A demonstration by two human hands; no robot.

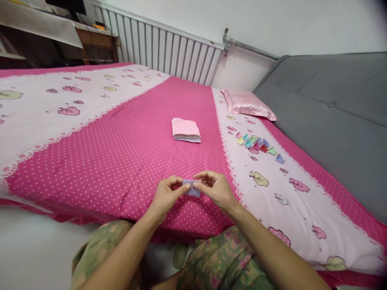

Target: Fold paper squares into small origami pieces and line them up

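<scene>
You pinch the lilac paper [193, 192] between thumb and fingers of your left hand [169, 194] and right hand [218, 190], nearer you than the stack [185, 127]. It looks part-folded, thin and flat. Right of the stack, angular, many-coloured pieces [256, 146] appear finished; the stack's squarish sheets look unfolded.

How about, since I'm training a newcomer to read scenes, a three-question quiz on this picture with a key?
1. What colour is the paper held between the left hand and right hand?
2. True or false: the square stack lies on the pillow.
3. Seen from the camera, where are the small folded pieces relative to the stack? A) left; B) right; C) on top of it.

Key: 1. Lavender. 2. False; it lies on the dotted pink band. 3. B.
</scene>
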